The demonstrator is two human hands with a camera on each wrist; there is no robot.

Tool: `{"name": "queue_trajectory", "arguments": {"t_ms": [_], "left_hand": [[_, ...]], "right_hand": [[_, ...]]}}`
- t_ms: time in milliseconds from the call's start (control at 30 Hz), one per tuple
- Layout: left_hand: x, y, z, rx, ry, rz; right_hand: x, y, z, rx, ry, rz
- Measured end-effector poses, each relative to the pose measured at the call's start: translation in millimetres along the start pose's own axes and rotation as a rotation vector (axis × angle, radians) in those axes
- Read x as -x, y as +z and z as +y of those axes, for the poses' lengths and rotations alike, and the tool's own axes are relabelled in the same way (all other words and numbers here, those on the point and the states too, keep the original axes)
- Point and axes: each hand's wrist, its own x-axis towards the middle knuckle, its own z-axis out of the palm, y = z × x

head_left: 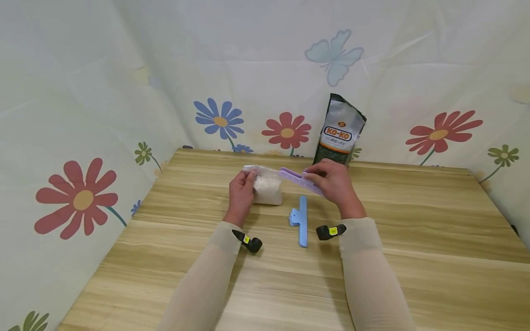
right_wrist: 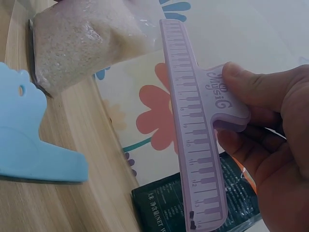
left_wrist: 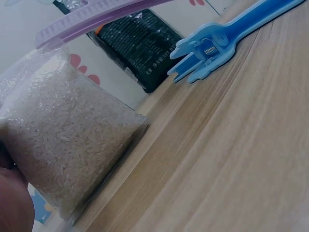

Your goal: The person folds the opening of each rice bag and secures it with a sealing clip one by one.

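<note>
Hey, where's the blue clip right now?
In the head view the blue clip lies flat on the wooden table, untouched, between the two forearms, just in front of the bag of rice and below the purple clip in the right hand.

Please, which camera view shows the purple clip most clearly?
The right wrist view: the purple clip fills the frame, its piano-key print readable, pinched by the right hand. The head view shows it small; the left wrist view shows only one end, above the rice bag.
</note>
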Motion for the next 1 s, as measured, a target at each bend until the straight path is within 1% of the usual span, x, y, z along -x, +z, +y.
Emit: {"name": "queue_trajectory", "arguments": {"t_ms": [233, 267, 400, 467, 500, 733, 1000], "left_hand": [[-0.1, -0.5, 0.1, -0.016, -0.005, -0.011], [1.2, -0.9, 3.9, -0.016, -0.016, -0.018], [0.9, -1.7, 3.5, -0.024, -0.026, -0.02], [0.7, -1.7, 3.6, -0.019, -0.032, -0.017], [-0.5, -1.4, -0.1, -0.017, -0.022, -0.011], [-0.9, -0.2, -0.4, 0.007, -0.025, -0.006], [0.0, -0.7, 0.4, 0.025, -0.047, -0.023]], "right_hand": [[-1.4, 3.3, -0.2, -0.005, -0.009, -0.008], [-1.5, 3.7, -0.4, -0.007, -0.012, -0.008], [-1.9, 5.2, -1.3, -0.005, -0.021, -0.008], [-2.2, 5.9, -1.9, -0.002, -0.022, -0.009], [-2.3, 6.2, -2.2, -0.001, -0.021, -0.009], [-2.9, 7.2, -4.4, -0.008, 0.003, -0.014], [-4.3, 9.8, -3.5, -0.021, -0.03, -0.008]]}}
